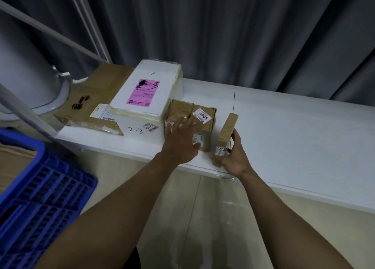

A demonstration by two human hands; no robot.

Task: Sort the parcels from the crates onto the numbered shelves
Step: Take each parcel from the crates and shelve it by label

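On the white shelf (284, 126) marked "2-3" a brown taped box (205, 114) with a "4005" label sits near the front edge. My left hand (180, 141) lies on top of it with the fingers spread flat. Right beside it a thin brown parcel (228, 130) stands on its edge, and my right hand (233, 157) grips its near end between thumb and fingers. A white box with a pink label (146, 86) rests on a flat brown carton (91, 98) further left.
A blue plastic crate (42, 191) holding a brown carton stands at the lower left. Grey metal rack tubes (50, 31) cross the upper left. A grey curtain hangs behind the shelf. The shelf runs on to the right.
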